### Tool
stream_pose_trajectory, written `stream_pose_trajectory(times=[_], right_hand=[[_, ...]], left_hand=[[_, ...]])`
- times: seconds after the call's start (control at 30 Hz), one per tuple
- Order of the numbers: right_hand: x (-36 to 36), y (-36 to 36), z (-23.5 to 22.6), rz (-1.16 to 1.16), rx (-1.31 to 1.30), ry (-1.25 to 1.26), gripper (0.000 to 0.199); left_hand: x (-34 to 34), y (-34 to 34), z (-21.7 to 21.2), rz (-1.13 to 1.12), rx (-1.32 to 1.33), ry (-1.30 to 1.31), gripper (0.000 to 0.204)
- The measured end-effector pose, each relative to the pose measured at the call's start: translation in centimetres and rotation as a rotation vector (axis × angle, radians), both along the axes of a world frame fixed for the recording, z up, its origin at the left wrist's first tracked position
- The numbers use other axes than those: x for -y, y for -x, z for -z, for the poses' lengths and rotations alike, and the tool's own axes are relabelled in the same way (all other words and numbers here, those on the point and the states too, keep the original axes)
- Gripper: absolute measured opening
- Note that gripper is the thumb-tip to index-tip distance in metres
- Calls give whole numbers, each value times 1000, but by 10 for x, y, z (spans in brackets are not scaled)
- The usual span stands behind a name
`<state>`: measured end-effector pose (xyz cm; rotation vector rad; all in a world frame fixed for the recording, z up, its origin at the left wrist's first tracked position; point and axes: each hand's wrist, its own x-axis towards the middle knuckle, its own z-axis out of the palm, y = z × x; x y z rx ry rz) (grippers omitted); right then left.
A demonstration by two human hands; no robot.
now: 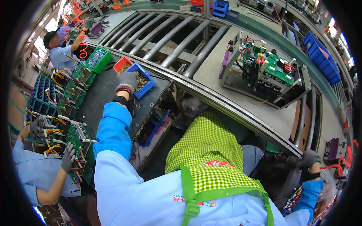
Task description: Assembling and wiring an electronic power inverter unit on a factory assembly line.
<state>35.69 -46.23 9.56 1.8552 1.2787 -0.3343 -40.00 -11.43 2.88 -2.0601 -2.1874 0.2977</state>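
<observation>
My left hand (128,80), in a grey glove, is at the left side of a blue bin (148,86) holding small brass-coloured screws (141,80). Its fingers are bent toward the bin, and their tips are hidden. A red bin (120,63) with similar small parts touches the blue one. Far out on the right, my gloved right hand (310,159) is closed around something dark that I cannot make out, beside the conveyor edge. In front of me on the right stands an open metal-framed unit (271,71) with green circuit boards, wires and a purple panel.
A roller conveyor (166,34) runs across the front. Circuit-board assemblies (75,90) stand on the left bench, where a co-worker's gloved hands (68,157) work; another person (62,49) is beyond. Also around: a green bin (98,59), an orange coiled hose (341,162) and a large blue crate (320,56).
</observation>
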Motion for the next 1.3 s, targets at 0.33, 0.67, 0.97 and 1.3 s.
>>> stream_pose_trajectory(times=[0.33,0.67,0.97,1.3], right_hand=[[54,100,-68,684,-1509,-1347,69],[27,210,10,1032,-1871,-687,33],[36,208,29,962,-1698,-639,50],[53,203,63,803,-1468,-742,47]], left_hand=[[15,-93,-60,432,1165,-397,23],[100,-365,-13,188,2116,954,39],[119,-408,15,-147,2446,1370,27],[113,-397,26,222,1744,1097,31]])
